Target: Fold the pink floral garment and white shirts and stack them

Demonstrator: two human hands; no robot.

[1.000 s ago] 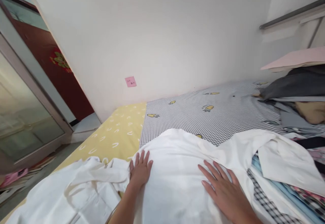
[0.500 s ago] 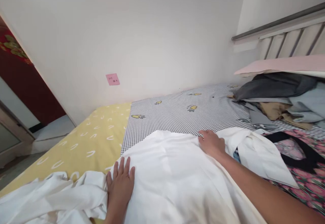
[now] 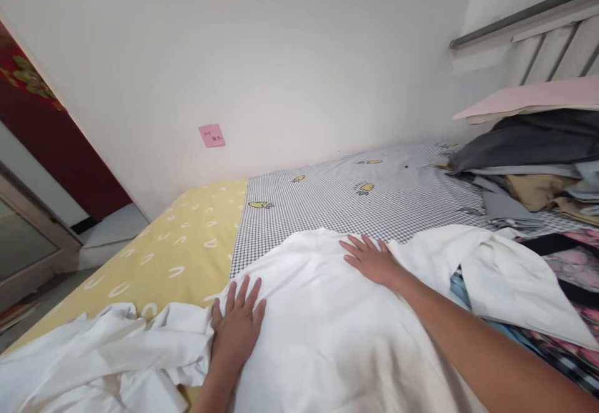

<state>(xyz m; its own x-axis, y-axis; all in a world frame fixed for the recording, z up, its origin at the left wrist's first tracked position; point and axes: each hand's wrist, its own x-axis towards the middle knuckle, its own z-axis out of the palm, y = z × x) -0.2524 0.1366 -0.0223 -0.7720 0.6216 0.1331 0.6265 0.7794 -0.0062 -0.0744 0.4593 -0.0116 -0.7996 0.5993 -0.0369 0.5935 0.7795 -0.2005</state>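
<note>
Head view: left hand [image 3: 238, 327], right hand [image 3: 373, 262] flat, unclenched on white garment [image 3: 309, 319] over bedsheet [image 3: 322, 198].

"What's on the bed [image 3: 187, 232]?"
"A white long-sleeved shirt [image 3: 299, 325], as far as I can tell, across its yellow and checked cover [image 3: 322, 201]."
"And at the right?"
"Heaped grey and tan clothes [image 3: 533, 141]."

The garment [image 3: 299, 313] is white. Left of it, the yellow sheet [image 3: 194, 257] shows white arcs; beyond it, the black-and-white checked sheet [image 3: 322, 204] has yellow fruit motifs.
</note>
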